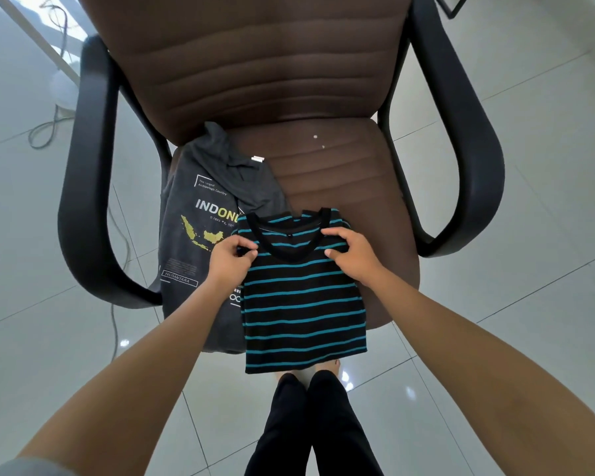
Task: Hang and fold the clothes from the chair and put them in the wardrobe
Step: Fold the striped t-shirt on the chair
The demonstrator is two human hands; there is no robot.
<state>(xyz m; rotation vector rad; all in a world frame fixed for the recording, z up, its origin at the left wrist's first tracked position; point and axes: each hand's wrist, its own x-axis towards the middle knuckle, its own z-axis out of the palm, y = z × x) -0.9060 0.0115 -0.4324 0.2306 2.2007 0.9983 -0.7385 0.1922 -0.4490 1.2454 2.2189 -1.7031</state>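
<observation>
At six o'clock of the brown chair (323, 166), left hand (229, 261) and right hand (352, 255) pinch the striped shirt (303, 304) by its shoulders, letting it hang flat for folding, beside the grey shirt (193, 207) at nine o'clock.

The person is wearing black trousers (310, 427), showing below the hands; both forearms are showing bare, a grey sleeve (24, 467) edging the left arm.

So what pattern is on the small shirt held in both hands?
Black with teal horizontal stripes, head view.
</observation>
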